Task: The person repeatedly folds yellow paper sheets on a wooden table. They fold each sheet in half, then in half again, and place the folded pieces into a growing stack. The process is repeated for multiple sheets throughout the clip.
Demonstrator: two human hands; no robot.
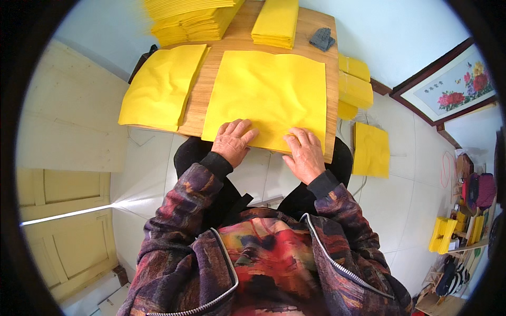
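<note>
A large square sheet of yellow felt-like fabric [266, 87] lies flat on the wooden table in front of me, slightly rippled. My left hand [232, 142] rests on its near edge, left of the middle, fingers bent a little and lying on the fabric. Near the right corner of the same edge, my right hand [305, 152] lies with its fingers on the sheet and its thumb off the edge. Neither hand visibly grips the fabric. To the left is a stack of similar yellow sheets [161, 87], partly over the table's edge.
Folded yellow stacks [187, 23] and a narrower yellow pile [275, 23] stand at the table's [211, 71] back. A crumpled grey cloth [321, 39] lies back right. Yellow bundles [354, 89] and a yellow stack [371, 150] sit beyond the right edge. A framed flower picture [453, 84] leans nearby.
</note>
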